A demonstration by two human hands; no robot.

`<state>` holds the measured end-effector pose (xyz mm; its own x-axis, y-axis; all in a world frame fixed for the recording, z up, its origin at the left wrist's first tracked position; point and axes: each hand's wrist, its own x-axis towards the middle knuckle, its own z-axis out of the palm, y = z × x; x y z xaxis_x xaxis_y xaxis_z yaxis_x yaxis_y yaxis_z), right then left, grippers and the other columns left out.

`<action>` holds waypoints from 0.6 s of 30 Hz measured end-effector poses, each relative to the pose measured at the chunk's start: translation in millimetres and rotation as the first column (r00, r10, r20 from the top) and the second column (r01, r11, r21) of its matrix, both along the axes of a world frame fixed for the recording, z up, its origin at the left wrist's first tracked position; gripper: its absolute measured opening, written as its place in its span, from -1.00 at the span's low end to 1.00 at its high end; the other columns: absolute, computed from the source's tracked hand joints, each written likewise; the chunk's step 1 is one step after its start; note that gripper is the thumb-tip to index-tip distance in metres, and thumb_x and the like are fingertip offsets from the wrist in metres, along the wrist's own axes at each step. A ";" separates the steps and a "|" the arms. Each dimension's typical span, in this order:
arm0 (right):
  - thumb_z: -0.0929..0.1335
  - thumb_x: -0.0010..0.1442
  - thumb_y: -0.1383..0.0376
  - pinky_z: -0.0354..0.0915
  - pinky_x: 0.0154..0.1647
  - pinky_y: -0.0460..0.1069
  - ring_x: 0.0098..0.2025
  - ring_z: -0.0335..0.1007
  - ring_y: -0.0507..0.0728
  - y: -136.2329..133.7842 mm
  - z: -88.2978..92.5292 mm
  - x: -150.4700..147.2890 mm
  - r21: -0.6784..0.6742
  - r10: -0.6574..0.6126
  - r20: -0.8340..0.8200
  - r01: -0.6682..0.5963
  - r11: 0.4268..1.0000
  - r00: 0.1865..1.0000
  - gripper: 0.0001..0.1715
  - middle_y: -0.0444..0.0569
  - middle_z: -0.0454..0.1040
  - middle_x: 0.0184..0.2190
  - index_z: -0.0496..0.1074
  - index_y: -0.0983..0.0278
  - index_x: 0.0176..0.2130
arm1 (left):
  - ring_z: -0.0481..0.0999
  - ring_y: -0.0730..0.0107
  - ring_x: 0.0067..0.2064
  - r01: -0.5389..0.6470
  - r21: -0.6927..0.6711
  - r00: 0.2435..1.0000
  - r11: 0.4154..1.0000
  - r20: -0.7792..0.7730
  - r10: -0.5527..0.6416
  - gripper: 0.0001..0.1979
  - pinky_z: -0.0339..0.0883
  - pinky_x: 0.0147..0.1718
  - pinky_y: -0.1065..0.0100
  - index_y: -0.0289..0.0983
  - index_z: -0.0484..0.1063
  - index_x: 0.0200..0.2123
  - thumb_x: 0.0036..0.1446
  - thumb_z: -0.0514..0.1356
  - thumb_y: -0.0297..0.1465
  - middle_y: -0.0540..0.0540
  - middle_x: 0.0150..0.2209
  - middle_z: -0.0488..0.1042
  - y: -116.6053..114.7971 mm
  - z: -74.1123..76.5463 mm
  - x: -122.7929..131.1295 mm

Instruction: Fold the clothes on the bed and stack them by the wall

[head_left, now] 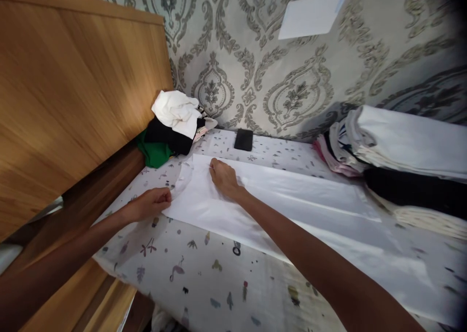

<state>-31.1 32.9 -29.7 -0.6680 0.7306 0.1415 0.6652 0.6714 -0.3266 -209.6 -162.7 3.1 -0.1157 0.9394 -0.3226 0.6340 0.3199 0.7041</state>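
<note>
A long white cloth lies folded into a strip across the patterned bedsheet. My left hand pinches the near corner of the cloth's left end, fingers closed on the fabric. My right hand rests on top of the cloth near its far left corner, fingertips curled and pinching the edge. Both arms reach in from the lower part of the view.
A pile of white, black and green clothes sits in the corner by the wooden headboard. A black phone lies near the wallpapered wall. Stacked folded linens stand at the right.
</note>
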 end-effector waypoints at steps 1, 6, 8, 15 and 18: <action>0.15 0.37 0.38 0.21 -0.22 0.08 -0.17 0.43 0.27 0.0 -0.1 -0.3 -0.003 -0.006 -0.018 0.006 1.000 1.000 -0.68 0.13 0.54 -0.13 0.39 0.25 -0.01 | 0.18 0.42 -0.47 -0.006 -0.011 1.000 1.000 -0.016 0.006 -0.76 0.03 -0.49 0.38 -0.19 0.24 -0.40 -0.01 0.10 -0.14 0.10 -0.54 0.19 -0.5 -2.7 -1.0; 0.16 0.35 0.40 0.20 -0.22 0.05 -0.21 0.41 0.23 4.3 -7.2 -6.2 -0.013 -0.010 -0.132 0.008 1.000 0.991 -0.70 0.08 0.55 -0.20 0.40 0.24 -0.06 | 0.30 0.36 -0.42 0.041 -0.066 0.982 0.997 -0.182 -0.052 -0.84 0.11 -0.44 0.37 -0.19 0.28 -0.36 0.04 0.09 -0.24 0.06 -0.50 0.31 -1.8 0.7 0.3; 0.17 0.31 0.44 0.23 -0.19 0.05 -0.20 0.40 0.22 6.8 -11.2 -7.7 -0.008 0.022 -0.188 -0.024 1.000 0.982 -0.69 0.09 0.53 -0.15 0.40 0.26 -0.06 | 0.37 0.32 -0.37 0.081 -0.113 0.945 0.990 -0.306 -0.113 -0.87 0.13 -0.42 0.35 -0.19 0.30 -0.34 0.08 0.09 -0.26 0.03 -0.46 0.38 -1.3 10.9 4.0; 0.16 0.29 0.46 0.33 -0.01 0.10 -0.08 0.45 0.21 0.3 -8.6 8.1 -0.019 0.101 -0.303 -0.112 0.994 0.948 -0.55 0.15 0.45 0.05 0.38 0.32 0.09 | 0.47 0.05 0.10 0.288 0.246 0.769 0.926 -0.636 -0.070 -0.65 0.33 -0.01 0.10 -0.25 0.33 0.07 0.33 -0.05 -0.26 -0.26 0.03 0.52 53.1 14.8 32.0; 0.12 0.35 0.43 0.31 0.11 0.13 0.11 0.41 0.23 -6.2 -10.0 27.1 0.018 0.157 -0.248 -0.158 0.987 0.956 -0.50 0.17 0.39 0.19 0.34 0.32 0.18 | 0.15 0.10 0.41 0.433 0.391 0.768 0.812 -0.632 -0.105 -0.48 0.10 0.29 0.05 -0.34 0.14 0.30 0.37 -0.10 -0.25 -0.33 0.37 0.22 92.6 -16.1 40.1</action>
